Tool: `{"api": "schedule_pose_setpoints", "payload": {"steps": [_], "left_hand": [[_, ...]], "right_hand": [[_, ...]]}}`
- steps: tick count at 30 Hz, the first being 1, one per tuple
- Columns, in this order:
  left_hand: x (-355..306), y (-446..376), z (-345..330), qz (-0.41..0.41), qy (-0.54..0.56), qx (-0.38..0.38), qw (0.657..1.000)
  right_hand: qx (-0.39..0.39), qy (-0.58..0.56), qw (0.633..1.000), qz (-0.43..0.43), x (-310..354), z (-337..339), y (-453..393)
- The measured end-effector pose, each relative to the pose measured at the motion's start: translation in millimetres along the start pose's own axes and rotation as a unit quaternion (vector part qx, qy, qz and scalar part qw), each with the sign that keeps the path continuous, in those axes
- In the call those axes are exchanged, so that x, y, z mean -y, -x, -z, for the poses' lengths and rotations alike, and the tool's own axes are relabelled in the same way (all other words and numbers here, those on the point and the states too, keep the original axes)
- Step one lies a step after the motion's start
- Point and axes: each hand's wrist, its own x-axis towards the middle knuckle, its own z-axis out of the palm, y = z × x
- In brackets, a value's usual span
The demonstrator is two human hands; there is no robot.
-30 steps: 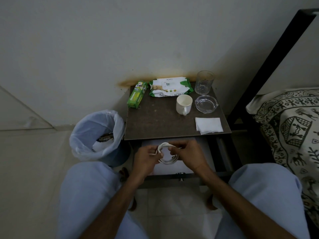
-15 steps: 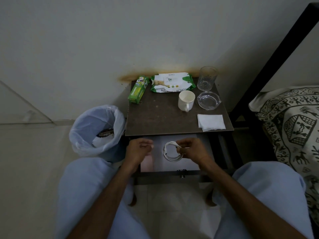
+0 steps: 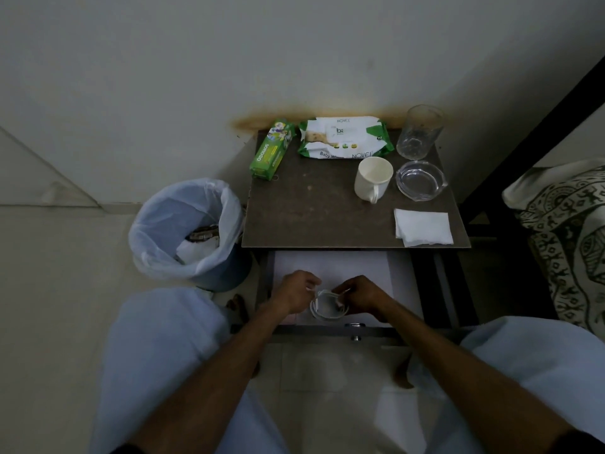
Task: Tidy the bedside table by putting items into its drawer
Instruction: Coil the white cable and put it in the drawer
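A coiled white cable (image 3: 327, 308) hangs low over the open drawer (image 3: 330, 267), near its front. My left hand (image 3: 294, 294) pinches the coil's left side and my right hand (image 3: 360, 294) grips its right side. Whether the coil touches the white drawer floor I cannot tell. On the brown bedside table top (image 3: 314, 211) lie a green tube box (image 3: 271, 149), a pack of baby wipes (image 3: 343, 137), a white mug (image 3: 373, 178), a clear glass (image 3: 419, 132), a glass ashtray (image 3: 420, 180) and a folded white tissue (image 3: 424, 227).
A bin lined with a white bag (image 3: 186, 231) stands on the floor left of the table. A dark bed frame (image 3: 537, 122) and patterned bedding (image 3: 569, 231) are on the right. The drawer knob (image 3: 355, 337) faces me between my knees.
My left hand has come back onto the cable, so both hands hold it again. The coil has sunk lower toward the front of the drawer.
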Motion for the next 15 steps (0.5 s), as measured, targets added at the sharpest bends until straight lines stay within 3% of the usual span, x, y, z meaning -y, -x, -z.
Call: {"api": "schedule_pose_setpoints", "payload": {"steps": [7,15], "left_hand": [[-3,-20,-16,0.011,-0.121,0.093,0.988],[1,-26,-25,0.04,-0.169,0.1,0.98]], "right_hand": [[0.02,0.091,0.995,-0.043,-1,-1,-11],[0.033,0.215,0.976,0.005,-7,-3,-22]]}}
